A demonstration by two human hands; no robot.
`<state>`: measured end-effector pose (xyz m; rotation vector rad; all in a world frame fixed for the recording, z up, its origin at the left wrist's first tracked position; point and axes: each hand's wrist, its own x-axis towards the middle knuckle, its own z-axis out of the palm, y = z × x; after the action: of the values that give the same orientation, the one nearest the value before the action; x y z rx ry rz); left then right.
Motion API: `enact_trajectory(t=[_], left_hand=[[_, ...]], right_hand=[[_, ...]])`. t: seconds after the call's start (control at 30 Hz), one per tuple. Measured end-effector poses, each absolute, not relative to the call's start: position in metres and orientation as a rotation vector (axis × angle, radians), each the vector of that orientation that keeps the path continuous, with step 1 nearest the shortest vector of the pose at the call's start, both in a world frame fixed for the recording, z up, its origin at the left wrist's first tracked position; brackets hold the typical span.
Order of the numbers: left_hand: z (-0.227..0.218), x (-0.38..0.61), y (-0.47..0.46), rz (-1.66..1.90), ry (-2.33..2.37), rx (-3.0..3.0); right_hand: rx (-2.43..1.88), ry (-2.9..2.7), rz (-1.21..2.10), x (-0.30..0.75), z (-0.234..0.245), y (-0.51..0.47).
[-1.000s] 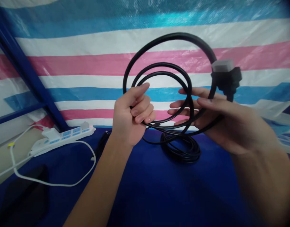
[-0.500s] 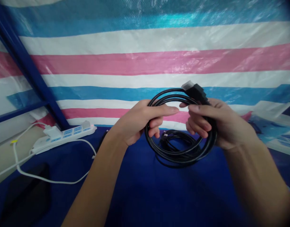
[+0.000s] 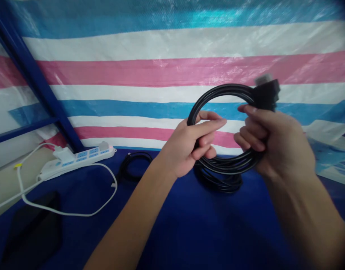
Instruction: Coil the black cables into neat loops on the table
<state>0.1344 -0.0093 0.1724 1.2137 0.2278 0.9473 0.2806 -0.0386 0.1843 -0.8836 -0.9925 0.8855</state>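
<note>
Coiling looks pretty much done to me: the black cable (image 3: pixel 223 90) is gathered into 1 tidy round loop of several turns, held up in the middle right of the frame in front of the striped tarp (image 3: pixel 161 71). What I'd say is left: nothing ties the turns together, and the connector (image 3: pixel 266 93) sticks out loose at the loop's upper right.

Grip-wise, the left hand (image 3: pixel 189 146) is closed around the loop's left side, fingers curled through it, index finger stretched out to the right. The right hand (image 3: pixel 276 142) is curled shut on the right side, just below the connector. So the loop sits between the 2 hands, clear of the blue tabletop (image 3: pixel 189 232). A 2nd black coil (image 3: pixel 220 182) lies on the table right beneath it, and a white power strip (image 3: pixel 76 159) sits at the left.
</note>
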Motion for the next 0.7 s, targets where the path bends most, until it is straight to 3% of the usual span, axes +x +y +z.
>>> enact_trajectory(t=[0.3, 0.53, 0.7], left_hand=[[0.17, 0.128, -0.001, 1.271, 0.595, 1.36], [0.17, 0.137, 0.0, 1.288, 0.482, 1.279], [0.157, 0.129, 0.013, 1.261, 0.842, 1.508]], right_hand=[[-1.14, -1.37, 1.137, 0.29, 0.183, -0.043], [-0.957, -1.194, 0.921, 0.286, 0.19, -0.047], [-0.761, -1.124, 0.772, 0.301, 0.196, -0.056]])
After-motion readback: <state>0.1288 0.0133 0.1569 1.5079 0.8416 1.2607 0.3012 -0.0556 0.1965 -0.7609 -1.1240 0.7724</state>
